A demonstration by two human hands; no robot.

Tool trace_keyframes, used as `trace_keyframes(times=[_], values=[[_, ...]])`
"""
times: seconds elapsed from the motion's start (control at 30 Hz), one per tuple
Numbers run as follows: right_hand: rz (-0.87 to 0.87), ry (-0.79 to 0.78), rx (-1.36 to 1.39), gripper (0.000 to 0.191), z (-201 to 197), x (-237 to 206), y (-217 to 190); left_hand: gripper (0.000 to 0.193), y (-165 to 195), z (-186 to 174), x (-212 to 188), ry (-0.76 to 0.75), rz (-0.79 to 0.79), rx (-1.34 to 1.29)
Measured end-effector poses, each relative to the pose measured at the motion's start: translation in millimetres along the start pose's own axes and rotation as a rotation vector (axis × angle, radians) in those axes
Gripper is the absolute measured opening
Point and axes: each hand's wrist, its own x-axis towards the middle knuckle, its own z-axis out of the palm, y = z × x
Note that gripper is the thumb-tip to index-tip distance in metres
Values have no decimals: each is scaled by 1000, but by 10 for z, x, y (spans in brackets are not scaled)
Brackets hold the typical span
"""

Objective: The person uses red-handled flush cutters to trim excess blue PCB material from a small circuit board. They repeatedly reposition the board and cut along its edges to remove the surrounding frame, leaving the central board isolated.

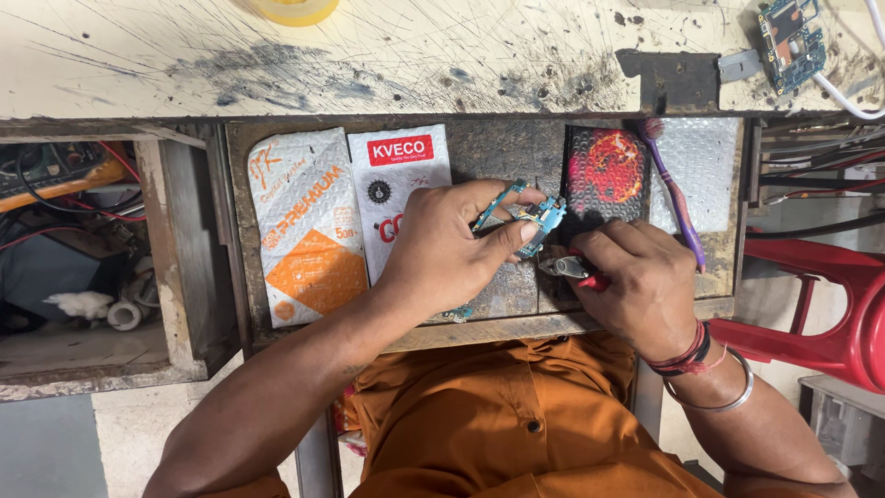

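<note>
My left hand pinches a small blue-green circuit board between thumb and fingers, held over an open drawer. My right hand grips a small pair of red-handled pliers or cutters, whose metal tip points left just under the board. The two hands are close together, almost touching. I wear an orange shirt, and there are bangles on my right wrist.
The drawer holds two white padded pouches, a black and red pouch, bubble wrap and a purple toothbrush. Above is a scratched worktop with another circuit board and yellow tape. Red plastic stool at right.
</note>
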Motion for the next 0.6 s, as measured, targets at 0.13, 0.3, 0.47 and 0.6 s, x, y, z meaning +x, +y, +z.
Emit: trace_keyframes(times=[0.13,0.3,0.47,0.6], values=[[-13,-9,-8,32,4,-4,17,26,3,4,1,-32,-67,-20],[-60,28,0,26,3,21,32,27,8,5,10,-33,-16,0],[-111,40,22,22,-17,55,49,25,-24,40,11,-99,-137,-164],[-94,17,81,26,-23,69,76,25,-134,44,22,-153,-112,-310]])
